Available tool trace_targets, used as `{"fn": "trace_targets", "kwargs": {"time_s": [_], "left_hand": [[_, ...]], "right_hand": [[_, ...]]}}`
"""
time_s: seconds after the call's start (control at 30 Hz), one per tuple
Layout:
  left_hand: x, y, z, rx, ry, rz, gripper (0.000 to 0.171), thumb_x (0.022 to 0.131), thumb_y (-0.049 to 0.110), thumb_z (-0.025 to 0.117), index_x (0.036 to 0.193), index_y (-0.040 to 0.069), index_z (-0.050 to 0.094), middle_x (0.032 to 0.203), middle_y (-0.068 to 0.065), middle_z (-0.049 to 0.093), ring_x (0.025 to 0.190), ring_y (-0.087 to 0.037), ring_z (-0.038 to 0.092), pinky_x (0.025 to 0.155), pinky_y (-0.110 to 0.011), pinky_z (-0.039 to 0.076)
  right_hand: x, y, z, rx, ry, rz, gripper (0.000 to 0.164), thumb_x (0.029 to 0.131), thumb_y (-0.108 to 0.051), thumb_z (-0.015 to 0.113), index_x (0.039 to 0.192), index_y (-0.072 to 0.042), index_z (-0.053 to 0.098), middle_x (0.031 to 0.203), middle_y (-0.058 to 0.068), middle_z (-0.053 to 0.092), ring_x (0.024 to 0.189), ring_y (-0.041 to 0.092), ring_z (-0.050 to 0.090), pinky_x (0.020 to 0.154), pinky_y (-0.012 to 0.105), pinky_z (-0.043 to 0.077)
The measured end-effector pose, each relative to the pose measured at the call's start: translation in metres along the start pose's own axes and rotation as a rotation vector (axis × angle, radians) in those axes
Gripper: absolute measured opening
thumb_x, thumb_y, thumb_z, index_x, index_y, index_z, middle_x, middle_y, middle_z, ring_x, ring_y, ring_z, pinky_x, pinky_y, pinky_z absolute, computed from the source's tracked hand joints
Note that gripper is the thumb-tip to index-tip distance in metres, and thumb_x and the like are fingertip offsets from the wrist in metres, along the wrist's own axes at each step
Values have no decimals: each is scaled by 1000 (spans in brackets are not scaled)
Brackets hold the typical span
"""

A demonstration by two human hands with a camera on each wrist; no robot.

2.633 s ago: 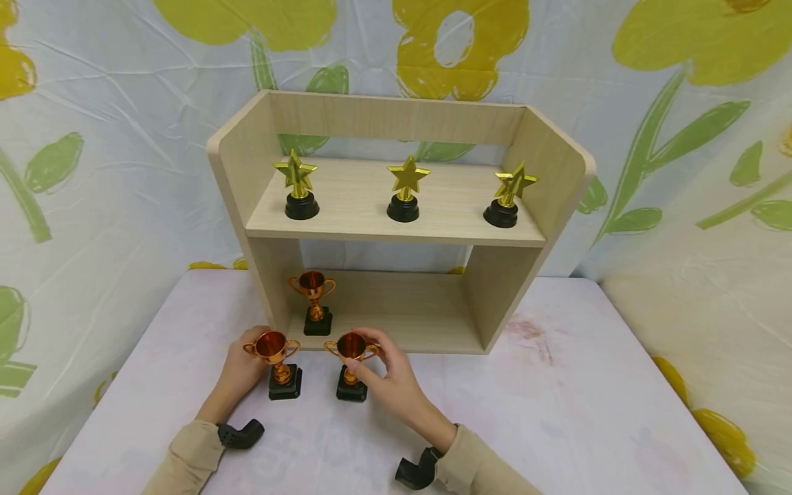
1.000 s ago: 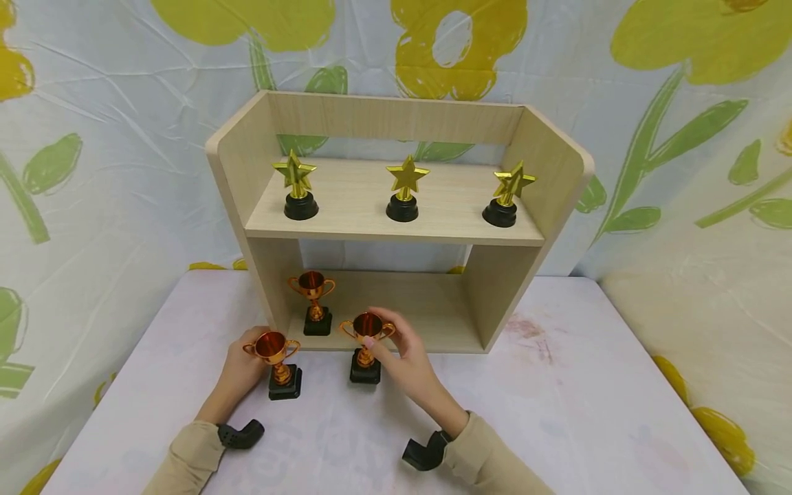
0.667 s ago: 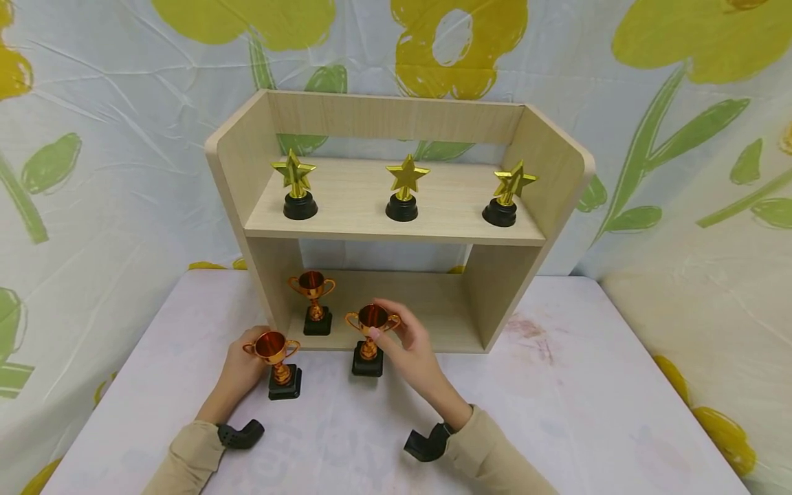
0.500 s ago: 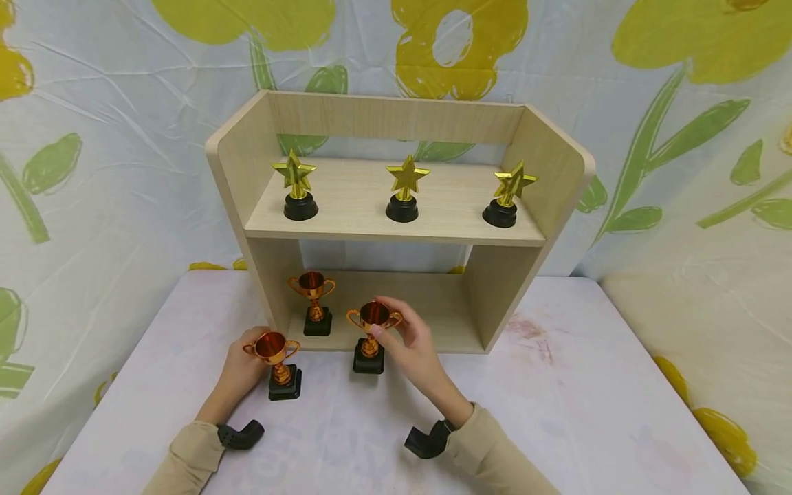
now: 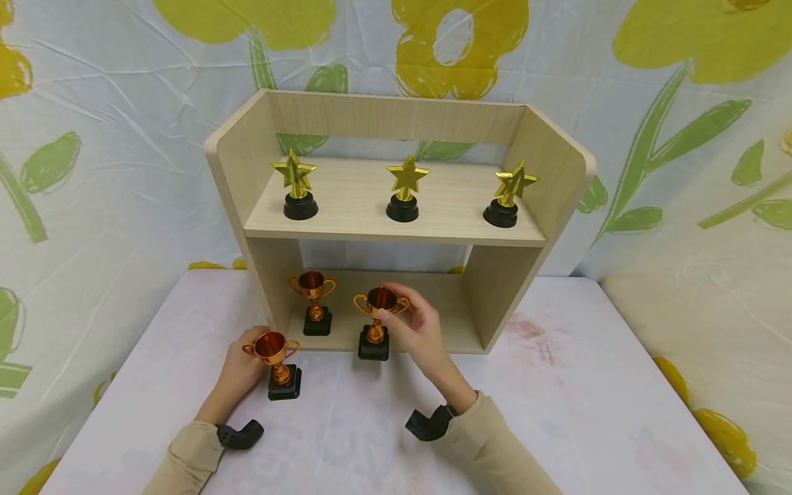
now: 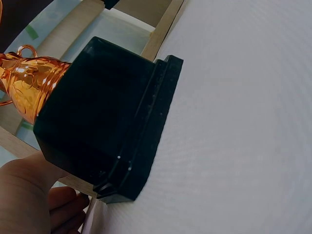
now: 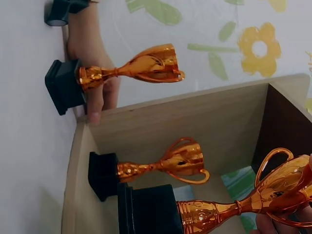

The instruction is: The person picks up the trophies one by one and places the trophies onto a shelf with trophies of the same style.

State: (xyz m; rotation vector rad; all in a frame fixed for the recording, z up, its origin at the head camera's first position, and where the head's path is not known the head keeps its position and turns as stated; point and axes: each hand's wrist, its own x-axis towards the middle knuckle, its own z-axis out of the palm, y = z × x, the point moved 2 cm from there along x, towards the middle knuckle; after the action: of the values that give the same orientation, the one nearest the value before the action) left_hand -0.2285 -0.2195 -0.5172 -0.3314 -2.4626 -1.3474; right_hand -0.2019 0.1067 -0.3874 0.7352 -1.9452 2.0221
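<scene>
My right hand (image 5: 427,337) pinches the cup of a copper-coloured trophy (image 5: 374,344) between thumb and fingers. The trophy is upright, its black base overlapping the lower shelf's front edge in the head view. My left hand (image 5: 243,368) lies beside the shelf's left side panel, fingers relaxed and right at the panel's front edge in the right wrist view. In front of that hand a matching trophy (image 5: 284,385) stands on the table; its black base (image 6: 97,112) fills the middle of the left wrist view. A third copper trophy (image 7: 103,175) stands on the lower shelf, at its left end.
The pale wooden two-level shelf (image 5: 396,237) stands at the back of the table (image 5: 588,412). On its upper level are three gold star trophies, left (image 5: 300,206), middle (image 5: 403,209) and right (image 5: 500,214). Flower-printed cloth (image 5: 680,172) hangs behind and at the sides.
My right hand has carried its trophy from the table beside the left trophy, forward and rightward to the lower shelf's front edge. My left hand and the other trophies have stayed in place.
</scene>
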Motion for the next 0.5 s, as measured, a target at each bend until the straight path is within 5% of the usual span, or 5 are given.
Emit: {"fn": "trace_targets", "kwargs": {"time_s": [0.2, 0.5], "left_hand": [[0, 0, 0, 16, -3, -1, 29, 79, -6, 65, 109, -2, 66, 102, -14, 68, 93, -26, 59, 83, -14, 41], [1, -1, 0, 23, -14, -14, 29, 81, -5, 64, 110, -2, 66, 104, -15, 68, 95, -28, 59, 84, -20, 44]], "right_hand": [[7, 3, -5, 45, 21, 15, 43, 89, 5, 63, 131, 9, 55, 121, 28, 59, 96, 16, 63, 82, 25, 53], [18, 11, -11, 64, 27, 23, 42, 91, 1, 63, 132, 6, 56, 121, 27, 59, 98, 18, 62, 86, 26, 52]]}}
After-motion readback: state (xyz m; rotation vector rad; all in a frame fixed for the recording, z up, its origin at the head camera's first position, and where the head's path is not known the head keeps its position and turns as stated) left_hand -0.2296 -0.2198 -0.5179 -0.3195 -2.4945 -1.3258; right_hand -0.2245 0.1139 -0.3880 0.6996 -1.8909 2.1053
